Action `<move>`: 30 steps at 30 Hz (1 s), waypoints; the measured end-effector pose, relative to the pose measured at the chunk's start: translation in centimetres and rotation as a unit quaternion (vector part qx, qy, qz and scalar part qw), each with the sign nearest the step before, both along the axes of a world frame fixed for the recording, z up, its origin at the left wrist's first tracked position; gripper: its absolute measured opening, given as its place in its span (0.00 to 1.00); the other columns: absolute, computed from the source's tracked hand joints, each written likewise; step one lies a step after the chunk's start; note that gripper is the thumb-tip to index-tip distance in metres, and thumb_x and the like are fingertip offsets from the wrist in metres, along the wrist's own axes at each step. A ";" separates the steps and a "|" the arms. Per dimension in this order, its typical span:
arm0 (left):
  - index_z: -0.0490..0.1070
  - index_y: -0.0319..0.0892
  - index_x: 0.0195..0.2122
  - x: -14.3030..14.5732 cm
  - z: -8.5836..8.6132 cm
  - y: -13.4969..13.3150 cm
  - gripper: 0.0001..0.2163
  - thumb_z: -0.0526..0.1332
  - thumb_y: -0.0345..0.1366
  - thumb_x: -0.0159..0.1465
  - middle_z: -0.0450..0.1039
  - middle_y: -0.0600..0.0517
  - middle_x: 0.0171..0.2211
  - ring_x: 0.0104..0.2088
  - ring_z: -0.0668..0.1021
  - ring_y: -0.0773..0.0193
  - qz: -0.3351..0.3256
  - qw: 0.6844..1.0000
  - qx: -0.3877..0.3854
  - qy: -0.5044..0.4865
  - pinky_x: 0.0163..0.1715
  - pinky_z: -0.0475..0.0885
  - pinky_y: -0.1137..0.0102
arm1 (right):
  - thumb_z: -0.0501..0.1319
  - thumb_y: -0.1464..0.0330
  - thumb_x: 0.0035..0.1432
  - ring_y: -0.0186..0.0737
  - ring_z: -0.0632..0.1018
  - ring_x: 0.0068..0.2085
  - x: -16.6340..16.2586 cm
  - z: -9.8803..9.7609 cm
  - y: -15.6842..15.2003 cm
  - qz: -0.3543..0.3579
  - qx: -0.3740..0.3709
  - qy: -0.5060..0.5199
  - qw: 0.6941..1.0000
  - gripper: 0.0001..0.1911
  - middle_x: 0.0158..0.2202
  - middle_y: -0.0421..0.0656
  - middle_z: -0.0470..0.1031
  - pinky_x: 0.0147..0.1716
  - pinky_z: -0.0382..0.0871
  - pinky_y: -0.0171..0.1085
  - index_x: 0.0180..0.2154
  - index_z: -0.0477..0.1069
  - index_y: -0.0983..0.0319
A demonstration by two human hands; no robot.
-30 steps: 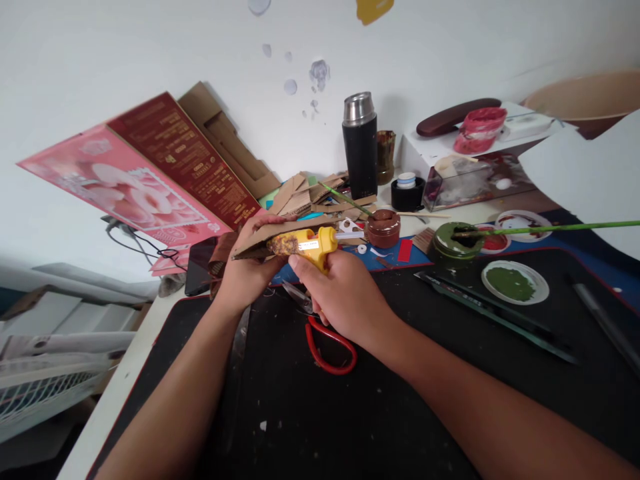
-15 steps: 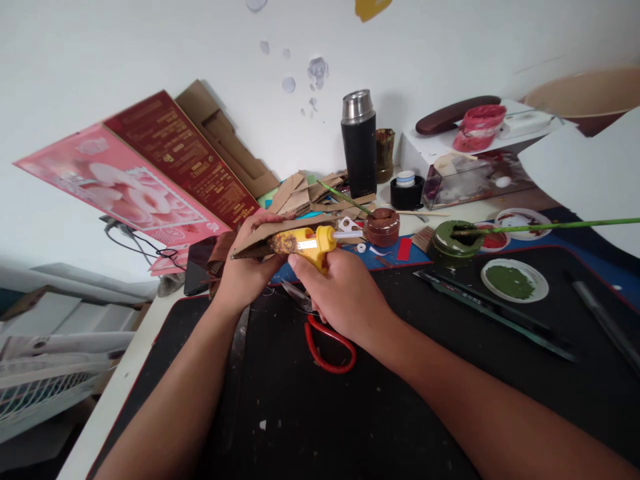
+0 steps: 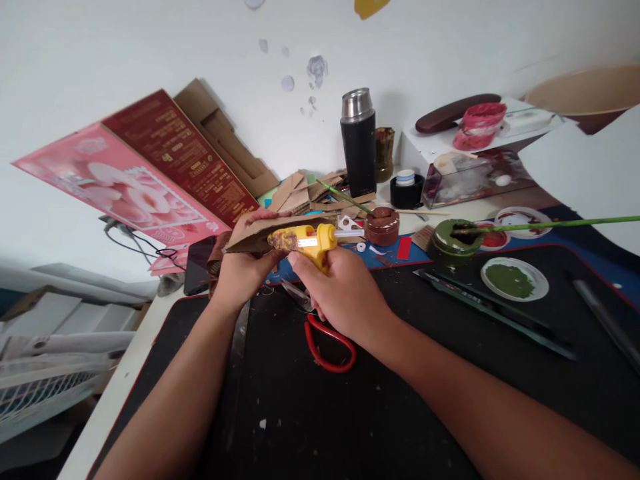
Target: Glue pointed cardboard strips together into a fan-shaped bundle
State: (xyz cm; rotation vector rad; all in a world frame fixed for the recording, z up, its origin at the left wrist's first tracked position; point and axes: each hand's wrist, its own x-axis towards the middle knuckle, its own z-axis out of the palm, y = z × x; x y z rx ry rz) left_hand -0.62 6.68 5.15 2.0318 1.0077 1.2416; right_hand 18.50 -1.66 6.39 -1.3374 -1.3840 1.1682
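My right hand (image 3: 345, 293) is wrapped round the handle of a yellow hot glue gun (image 3: 305, 241), stained brown towards its front. A clear glue stick (image 3: 349, 233) juts from its rear, pointing right. The front of the gun is up against a piece of cardboard (image 3: 250, 241), and its tip is hidden. My left hand (image 3: 243, 270) grips that cardboard, with fingers behind it and the thumb below. Under my right hand, on the black mat, lie scissors with red handles (image 3: 333, 367); their blades are partly covered.
Behind the hands are cardboard scraps (image 3: 295, 193), a black thermos (image 3: 359, 147) and a brown paint jar (image 3: 383, 227) with a brush. To the right stand a green paint jar (image 3: 456, 241), a paint lid (image 3: 515, 279) and pens (image 3: 495, 313). A pink box (image 3: 135, 180) leans left.
The cardboard in my left hand has tilted and shifted slightly left, showing more of its face. The glue gun stays against it, nearly unmoved.
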 end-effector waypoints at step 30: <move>0.71 0.46 0.53 -0.4 -0.5 0.2 0.24 0.78 0.40 0.60 0.79 0.43 0.58 0.61 0.81 0.49 -0.026 1.000 0.003 0.001 0.62 0.78 0.51 | 0.59 0.53 0.70 0.39 0.76 0.24 0.0 -0.2 0.1 0.012 -0.008 -0.006 1.000 0.22 0.19 0.40 0.71 0.24 0.63 0.36 0.26 0.68 0.58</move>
